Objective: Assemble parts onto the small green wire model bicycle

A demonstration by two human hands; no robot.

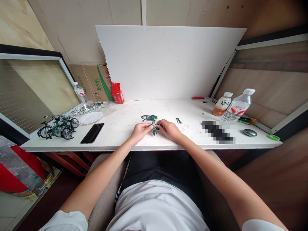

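Note:
Near the front middle of the white table, my left hand (140,132) has thumb and fingers closed on the left side of a small green and black bicycle part (154,131). My right hand (169,129) pinches the same part from the right, its fingertips partly hiding it. Just beyond my hands lies another green bicycle piece with a black wheel (148,118). Small green strips (178,121) rest to the right of my right hand. Several assembled miniature bicycles (59,126) stand together at the left.
A black phone (92,133) and white plates (91,118) lie left of my hands. Bottles (238,107), a mouse (250,132) and a green cap (274,137) are at the right. A red box (117,93) stands at the back before a carton (92,81).

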